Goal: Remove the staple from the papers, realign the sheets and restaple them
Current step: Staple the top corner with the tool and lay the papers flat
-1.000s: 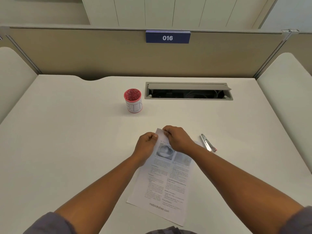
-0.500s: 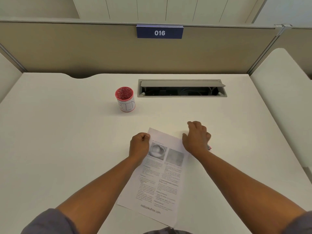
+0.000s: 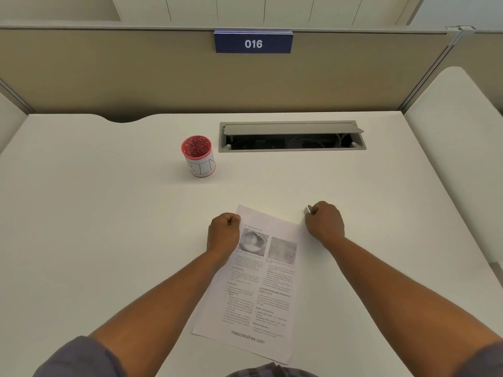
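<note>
The printed papers (image 3: 261, 284) lie tilted on the white desk (image 3: 109, 240) in front of me. My left hand (image 3: 223, 235) is closed in a fist and pinches the sheets' top left corner. My right hand (image 3: 325, 221) rests just right of the papers' top right corner, its fingers wrapped around a small silver stapler (image 3: 309, 209); only the metal tip pokes out past my thumb. No staple can be made out in the paper.
A red cup (image 3: 198, 155) with a white label stands behind the papers to the left. An open grey cable tray (image 3: 292, 136) is set into the desk at the back. A beige partition with a blue "016" sign (image 3: 253, 42) closes off the far edge.
My right hand left the papers' top corner, moved right onto the stapler and closed around it. My left hand stayed on the top left corner.
</note>
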`<action>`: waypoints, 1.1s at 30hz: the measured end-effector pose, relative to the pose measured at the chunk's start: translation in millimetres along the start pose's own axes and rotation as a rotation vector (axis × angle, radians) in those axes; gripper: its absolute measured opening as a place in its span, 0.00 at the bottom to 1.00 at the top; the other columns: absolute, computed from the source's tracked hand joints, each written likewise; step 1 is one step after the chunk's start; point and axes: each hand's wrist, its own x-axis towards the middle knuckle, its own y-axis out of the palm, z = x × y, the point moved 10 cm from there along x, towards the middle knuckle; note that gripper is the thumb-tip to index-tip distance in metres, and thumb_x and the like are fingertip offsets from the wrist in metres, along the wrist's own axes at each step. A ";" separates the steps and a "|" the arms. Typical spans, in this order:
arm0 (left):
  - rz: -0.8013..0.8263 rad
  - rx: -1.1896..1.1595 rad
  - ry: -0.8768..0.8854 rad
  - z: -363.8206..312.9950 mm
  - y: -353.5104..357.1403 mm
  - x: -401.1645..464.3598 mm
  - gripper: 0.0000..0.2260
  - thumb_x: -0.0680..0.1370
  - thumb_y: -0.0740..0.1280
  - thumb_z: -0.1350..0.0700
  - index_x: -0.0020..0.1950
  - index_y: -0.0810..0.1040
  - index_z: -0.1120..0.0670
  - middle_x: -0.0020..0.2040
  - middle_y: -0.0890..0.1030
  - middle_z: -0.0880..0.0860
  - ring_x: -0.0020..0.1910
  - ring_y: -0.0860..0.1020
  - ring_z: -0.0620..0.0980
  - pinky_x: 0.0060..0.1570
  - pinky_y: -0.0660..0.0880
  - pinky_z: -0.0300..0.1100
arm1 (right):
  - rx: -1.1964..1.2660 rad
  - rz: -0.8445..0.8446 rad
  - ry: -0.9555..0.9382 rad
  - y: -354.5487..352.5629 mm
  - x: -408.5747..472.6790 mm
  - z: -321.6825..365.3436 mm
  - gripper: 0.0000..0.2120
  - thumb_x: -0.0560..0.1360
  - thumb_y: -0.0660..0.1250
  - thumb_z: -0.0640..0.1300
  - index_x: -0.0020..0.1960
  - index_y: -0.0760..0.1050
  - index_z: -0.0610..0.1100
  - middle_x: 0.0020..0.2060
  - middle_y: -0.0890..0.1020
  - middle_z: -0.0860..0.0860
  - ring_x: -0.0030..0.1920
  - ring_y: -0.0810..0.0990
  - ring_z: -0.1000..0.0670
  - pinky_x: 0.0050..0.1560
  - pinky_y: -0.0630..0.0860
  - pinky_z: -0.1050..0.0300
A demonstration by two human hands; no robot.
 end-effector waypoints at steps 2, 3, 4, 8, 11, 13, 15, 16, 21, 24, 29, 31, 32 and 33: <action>0.006 0.006 0.006 -0.5 -0.1 0.7 0.12 0.83 0.63 0.53 0.42 0.79 0.55 0.35 0.79 0.47 0.35 0.74 0.46 0.40 0.71 0.41 | 0.120 0.021 -0.039 -0.6 -0.6 19.2 0.11 0.78 0.63 0.50 0.41 0.74 0.45 0.38 0.83 0.47 0.34 0.83 0.43 0.35 0.78 0.54; 0.009 0.006 0.009 -0.8 -0.1 0.9 0.13 0.83 0.63 0.53 0.42 0.80 0.56 0.35 0.79 0.48 0.35 0.74 0.47 0.40 0.72 0.41 | 0.208 0.037 -0.061 -0.6 -1.7 30.7 0.11 0.78 0.64 0.50 0.41 0.75 0.44 0.36 0.82 0.47 0.30 0.82 0.44 0.33 0.79 0.53; 0.011 0.005 0.010 -0.4 -0.2 1.3 0.13 0.83 0.63 0.53 0.43 0.80 0.58 0.36 0.79 0.49 0.35 0.74 0.48 0.41 0.72 0.42 | 0.303 0.058 -0.078 0.5 -3.0 42.3 0.11 0.78 0.65 0.49 0.42 0.76 0.42 0.35 0.82 0.48 0.28 0.82 0.46 0.33 0.79 0.52; 0.018 0.000 0.019 1.4 0.2 1.2 0.11 0.83 0.63 0.52 0.46 0.82 0.55 0.38 0.80 0.47 0.37 0.76 0.46 0.42 0.73 0.41 | 0.689 0.222 -0.053 18.2 -4.7 77.4 0.05 0.77 0.70 0.41 0.48 0.78 0.39 0.43 0.81 0.47 0.39 0.79 0.48 0.38 0.75 0.55; 0.019 0.024 0.039 0.5 0.3 1.5 0.11 0.84 0.63 0.52 0.47 0.82 0.55 0.41 0.82 0.48 0.39 0.77 0.47 0.45 0.75 0.42 | 0.895 0.359 -0.017 34.3 -7.3 97.7 0.05 0.78 0.69 0.37 0.53 0.78 0.38 0.46 0.83 0.45 0.44 0.83 0.47 0.41 0.72 0.60; 0.021 0.043 0.051 0.6 0.8 2.2 0.11 0.84 0.62 0.52 0.47 0.82 0.54 0.40 0.81 0.48 0.39 0.77 0.47 0.45 0.75 0.42 | 0.986 0.416 -0.009 42.0 -8.2 107.0 0.04 0.80 0.67 0.36 0.54 0.77 0.38 0.47 0.84 0.43 0.45 0.85 0.46 0.43 0.74 0.61; 0.027 0.051 0.064 0.4 1.1 2.3 0.11 0.84 0.62 0.52 0.47 0.82 0.55 0.39 0.81 0.48 0.39 0.77 0.47 0.44 0.75 0.43 | 1.026 0.441 0.001 48.4 -6.7 110.9 0.07 0.80 0.66 0.35 0.57 0.77 0.35 0.50 0.84 0.40 0.50 0.86 0.43 0.46 0.77 0.61; 0.030 0.059 0.073 0.4 1.3 2.4 0.11 0.84 0.62 0.52 0.48 0.81 0.55 0.39 0.81 0.48 0.38 0.76 0.47 0.43 0.75 0.43 | 1.031 0.452 0.004 51.7 -5.5 112.0 0.08 0.80 0.66 0.35 0.59 0.77 0.34 0.52 0.84 0.39 0.52 0.85 0.42 0.47 0.77 0.61; 0.036 0.101 0.112 -0.4 2.9 1.6 0.12 0.84 0.62 0.52 0.44 0.79 0.54 0.35 0.77 0.46 0.35 0.73 0.45 0.39 0.70 0.39 | 1.033 0.522 -0.019 63.5 -6.4 122.0 0.08 0.80 0.65 0.33 0.59 0.76 0.33 0.49 0.84 0.41 0.49 0.84 0.43 0.50 0.80 0.58; 0.042 0.095 0.108 1.3 4.7 3.1 0.11 0.84 0.62 0.52 0.46 0.80 0.53 0.37 0.79 0.46 0.36 0.75 0.45 0.40 0.71 0.39 | 1.007 0.566 -0.030 71.4 -7.0 125.7 0.08 0.80 0.66 0.32 0.58 0.76 0.33 0.48 0.83 0.41 0.48 0.84 0.44 0.50 0.80 0.57; 0.043 0.105 0.103 3.9 5.5 6.8 0.11 0.84 0.63 0.52 0.52 0.84 0.55 0.44 0.84 0.49 0.41 0.79 0.47 0.44 0.75 0.39 | 0.933 0.588 -0.073 81.5 -11.6 131.7 0.05 0.79 0.66 0.32 0.55 0.78 0.33 0.46 0.82 0.42 0.46 0.84 0.45 0.52 0.80 0.55; 0.046 0.095 0.099 5.1 5.4 8.7 0.11 0.84 0.63 0.52 0.52 0.84 0.55 0.43 0.84 0.49 0.39 0.78 0.46 0.42 0.72 0.39 | 0.909 0.578 -0.089 82.6 -11.6 134.6 0.03 0.79 0.67 0.32 0.52 0.78 0.35 0.45 0.82 0.42 0.46 0.83 0.45 0.55 0.81 0.52; 0.048 0.090 0.099 5.6 5.4 9.5 0.11 0.84 0.64 0.52 0.51 0.84 0.55 0.43 0.84 0.49 0.39 0.77 0.46 0.41 0.72 0.38 | 0.898 0.573 -0.094 82.8 -11.0 135.5 0.03 0.79 0.67 0.32 0.51 0.78 0.35 0.44 0.82 0.43 0.45 0.83 0.45 0.56 0.81 0.51; 0.052 0.087 0.101 6.0 5.5 10.0 0.11 0.84 0.64 0.52 0.51 0.84 0.55 0.43 0.84 0.49 0.39 0.78 0.46 0.41 0.72 0.38 | 0.884 0.567 -0.099 82.6 -10.7 136.3 0.03 0.79 0.67 0.32 0.51 0.78 0.35 0.44 0.82 0.43 0.45 0.83 0.46 0.56 0.81 0.51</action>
